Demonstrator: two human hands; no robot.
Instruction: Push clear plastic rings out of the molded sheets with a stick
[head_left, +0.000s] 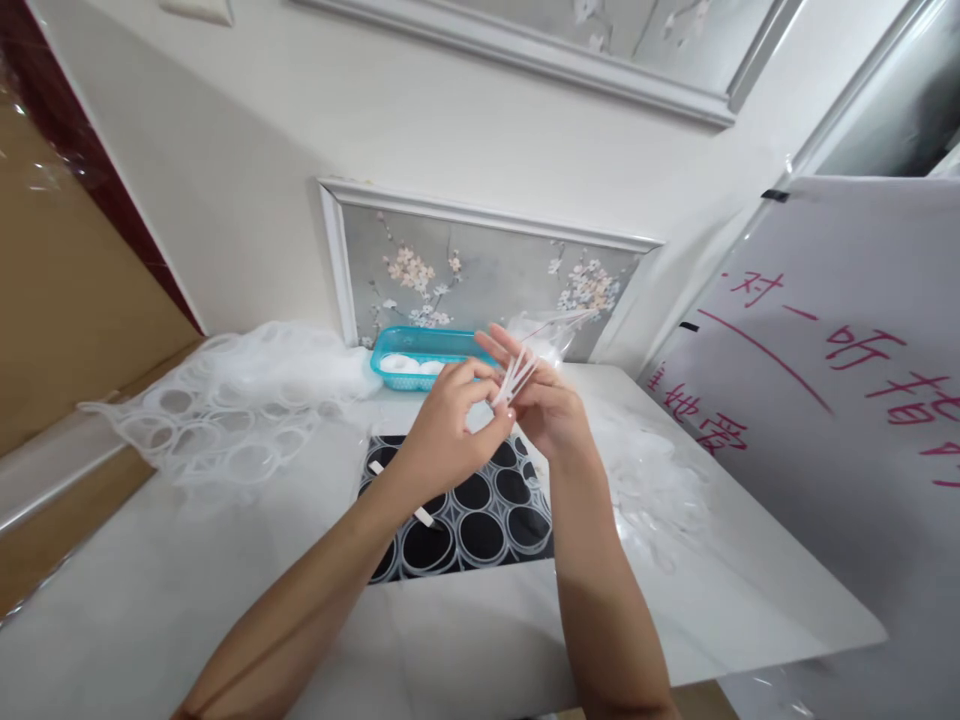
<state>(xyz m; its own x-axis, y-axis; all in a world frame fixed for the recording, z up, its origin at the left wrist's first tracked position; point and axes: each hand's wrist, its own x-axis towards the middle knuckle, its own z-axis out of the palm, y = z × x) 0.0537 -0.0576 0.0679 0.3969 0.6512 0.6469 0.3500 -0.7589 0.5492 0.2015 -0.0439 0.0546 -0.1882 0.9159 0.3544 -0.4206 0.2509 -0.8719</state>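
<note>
White strips (514, 380) were positioned between the two hands, raised above the worktop (465, 640) in front of a blue basket (388, 341). The left hand (457, 425) pinched the strips between thumb and fingers. The right hand (553, 400) had its fingers partly extended, with the strips crossing them; whether it gripped could not be determined.

Progress, by judgement: handling of the strips was under way and incomplete. White pieces (401, 364) lay in the basket, possibly finished; their count could not be established. The white netting (251, 400) at the left appeared to remain unworked.

Materials: the strips were narrow and looked flexible. The netting was thin, translucent and crumpled, with round openings in its near part. The basket was translucent, with rounded corners and a textured wall. The black mat (480, 490) was flat and glossy, printed with large circles in pale outline. A slim white tool (424, 517) lay on it, partly covered by the left forearm.
</note>
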